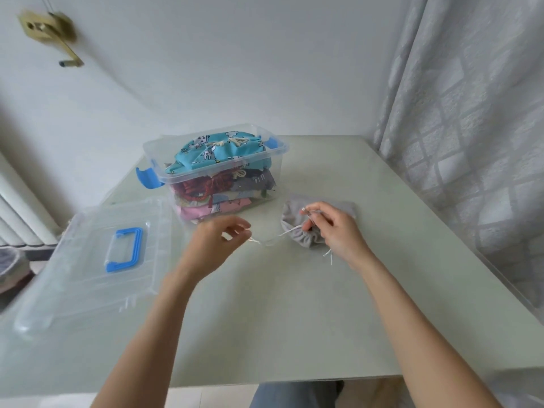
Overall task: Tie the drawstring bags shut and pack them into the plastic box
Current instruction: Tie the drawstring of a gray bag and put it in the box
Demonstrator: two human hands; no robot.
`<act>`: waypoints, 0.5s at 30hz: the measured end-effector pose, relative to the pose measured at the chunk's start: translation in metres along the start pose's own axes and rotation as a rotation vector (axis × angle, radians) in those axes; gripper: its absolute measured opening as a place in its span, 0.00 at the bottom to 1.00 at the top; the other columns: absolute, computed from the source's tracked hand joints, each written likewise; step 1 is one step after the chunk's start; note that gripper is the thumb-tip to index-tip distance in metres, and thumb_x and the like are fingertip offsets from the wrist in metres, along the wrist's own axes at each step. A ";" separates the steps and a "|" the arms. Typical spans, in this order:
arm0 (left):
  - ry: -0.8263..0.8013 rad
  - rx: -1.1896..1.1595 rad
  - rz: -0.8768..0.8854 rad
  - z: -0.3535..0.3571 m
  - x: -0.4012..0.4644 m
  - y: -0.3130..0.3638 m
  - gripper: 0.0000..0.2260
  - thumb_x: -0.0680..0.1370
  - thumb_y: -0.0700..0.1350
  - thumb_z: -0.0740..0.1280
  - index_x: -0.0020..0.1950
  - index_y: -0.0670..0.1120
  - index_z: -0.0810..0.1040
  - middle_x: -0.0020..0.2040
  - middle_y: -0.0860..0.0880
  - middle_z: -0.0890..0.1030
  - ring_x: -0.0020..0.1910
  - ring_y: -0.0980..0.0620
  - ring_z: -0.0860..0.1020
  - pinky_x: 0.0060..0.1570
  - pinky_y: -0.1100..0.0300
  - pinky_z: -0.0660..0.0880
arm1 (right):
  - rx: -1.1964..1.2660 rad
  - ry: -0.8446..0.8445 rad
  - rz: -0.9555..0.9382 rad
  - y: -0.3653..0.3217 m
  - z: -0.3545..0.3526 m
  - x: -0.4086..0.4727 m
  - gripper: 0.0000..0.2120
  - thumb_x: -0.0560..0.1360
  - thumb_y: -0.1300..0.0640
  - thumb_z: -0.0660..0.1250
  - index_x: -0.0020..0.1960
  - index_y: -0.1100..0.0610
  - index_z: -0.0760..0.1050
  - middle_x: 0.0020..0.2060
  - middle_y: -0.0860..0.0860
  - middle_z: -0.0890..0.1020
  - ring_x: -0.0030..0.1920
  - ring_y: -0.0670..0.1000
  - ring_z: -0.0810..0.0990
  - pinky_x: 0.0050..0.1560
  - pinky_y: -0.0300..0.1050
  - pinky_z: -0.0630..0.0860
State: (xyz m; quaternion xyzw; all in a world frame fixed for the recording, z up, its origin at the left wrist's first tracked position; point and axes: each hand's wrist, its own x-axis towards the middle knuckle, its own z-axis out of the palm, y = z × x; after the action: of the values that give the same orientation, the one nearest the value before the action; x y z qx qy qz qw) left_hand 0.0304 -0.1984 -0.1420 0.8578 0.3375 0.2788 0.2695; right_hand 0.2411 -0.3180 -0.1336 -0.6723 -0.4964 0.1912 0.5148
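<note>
A grey drawstring bag (297, 214) lies on the table right of the box, its gathered mouth facing me. My right hand (332, 228) rests over the bag and pinches one white cord near its top. My left hand (219, 242) pinches the other end of the white drawstring (270, 240), which runs slack from the bag's mouth to my fingers. The clear plastic box (216, 169) with blue latches stands behind, filled with several tied bags; a turquoise printed bag (217, 153) lies on top.
The box's clear lid (88, 266) with a blue handle lies flat at the table's left. A patterned curtain (471, 128) hangs along the right edge. The wall is close behind the table (279, 319).
</note>
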 end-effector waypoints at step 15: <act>-0.385 -0.481 0.028 0.022 0.018 0.023 0.10 0.77 0.48 0.63 0.47 0.47 0.83 0.31 0.52 0.74 0.32 0.56 0.73 0.39 0.67 0.71 | -0.160 -0.059 0.023 0.021 -0.012 0.005 0.06 0.78 0.61 0.62 0.48 0.51 0.68 0.37 0.46 0.83 0.27 0.37 0.75 0.35 0.39 0.67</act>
State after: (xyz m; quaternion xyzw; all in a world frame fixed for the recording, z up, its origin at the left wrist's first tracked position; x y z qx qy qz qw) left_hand 0.0658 -0.2058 -0.1371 0.8110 0.1928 0.1865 0.5200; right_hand 0.2627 -0.3191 -0.1460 -0.7112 -0.5173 0.1765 0.4421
